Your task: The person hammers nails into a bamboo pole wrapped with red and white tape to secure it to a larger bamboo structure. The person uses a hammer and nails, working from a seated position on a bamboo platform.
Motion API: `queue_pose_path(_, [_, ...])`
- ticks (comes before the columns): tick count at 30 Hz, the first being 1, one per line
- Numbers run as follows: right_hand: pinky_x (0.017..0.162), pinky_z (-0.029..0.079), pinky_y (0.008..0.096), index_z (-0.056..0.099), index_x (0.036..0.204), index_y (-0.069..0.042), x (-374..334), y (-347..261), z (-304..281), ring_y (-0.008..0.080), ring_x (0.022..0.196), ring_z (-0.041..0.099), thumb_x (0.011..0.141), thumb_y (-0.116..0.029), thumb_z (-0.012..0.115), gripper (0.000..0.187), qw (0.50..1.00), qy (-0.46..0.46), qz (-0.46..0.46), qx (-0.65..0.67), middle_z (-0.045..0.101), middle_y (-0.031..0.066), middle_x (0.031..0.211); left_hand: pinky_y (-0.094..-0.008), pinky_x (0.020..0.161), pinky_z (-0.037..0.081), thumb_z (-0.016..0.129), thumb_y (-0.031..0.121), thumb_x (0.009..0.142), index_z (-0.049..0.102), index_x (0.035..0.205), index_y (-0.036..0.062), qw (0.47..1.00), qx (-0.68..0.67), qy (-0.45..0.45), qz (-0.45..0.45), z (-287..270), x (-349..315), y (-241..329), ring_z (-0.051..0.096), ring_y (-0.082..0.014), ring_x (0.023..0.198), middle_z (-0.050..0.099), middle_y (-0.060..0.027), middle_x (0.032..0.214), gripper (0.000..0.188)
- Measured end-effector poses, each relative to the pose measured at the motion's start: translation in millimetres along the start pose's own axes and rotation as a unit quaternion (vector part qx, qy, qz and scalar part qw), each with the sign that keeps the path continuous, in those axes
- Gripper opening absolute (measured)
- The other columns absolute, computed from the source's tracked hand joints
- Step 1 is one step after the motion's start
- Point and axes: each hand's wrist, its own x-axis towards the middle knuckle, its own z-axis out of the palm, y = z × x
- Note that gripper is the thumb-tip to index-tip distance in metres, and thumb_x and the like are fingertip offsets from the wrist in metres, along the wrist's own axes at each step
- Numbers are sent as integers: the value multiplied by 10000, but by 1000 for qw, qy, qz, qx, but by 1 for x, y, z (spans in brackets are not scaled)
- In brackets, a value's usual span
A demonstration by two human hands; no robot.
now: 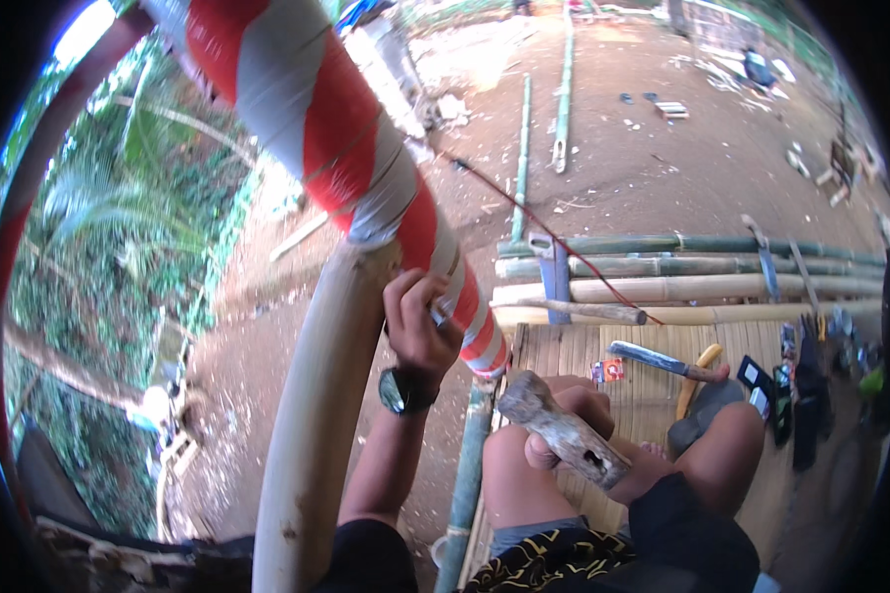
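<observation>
Mid-frame, I see the left hand (421, 328), fingers curled by a fat tan bamboo pole (316, 395), maybe for steadiness; pinching what, I can't tell. Lower centre, the right hand (585, 406) wraps a grey wooden block (562, 433).

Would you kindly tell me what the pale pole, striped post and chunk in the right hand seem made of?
The pole looks like bamboo or peeled wood: pale, smooth, rounded. The striped post seems wrapped in plastic film, glossy and wrinkled; its core is hidden. The chunk is probably weathered wood: rough, grey-brown, with a dark hollow.
</observation>
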Motion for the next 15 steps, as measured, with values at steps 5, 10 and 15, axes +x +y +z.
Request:
queue_pose_path(5, [510,411,246,558,976,17,0,-7,0,104,563,507,906,-83,586,125,934,141,43,-325,538,39,716,-364,732,504,415,97,982,557,964,-12,999,2,21,-25,0,3,12,601,-278,869,634,-126,840,180])
queue_pose_path(10, [437,362,246,526,929,-27,-54,31,-26,70,488,445,948,-159,557,137,887,246,278,-276,486,-12,644,-314,670,553,464,74,948,430,1266,-107,990,44,62,-118,7,-16,30,633,-272,887,516,-240,1198,367])
queue_pose_path(15, [758,511,402,591,1032,60,-115,54,-48,249,889,654,862,-260,641,366,670,253,682,-146,653,180,936,-293,729,524,483,-43,899,463,1188,-93,947,-98,18,-306,18,-83,94,645,-209,847,548,-219,1148,295])
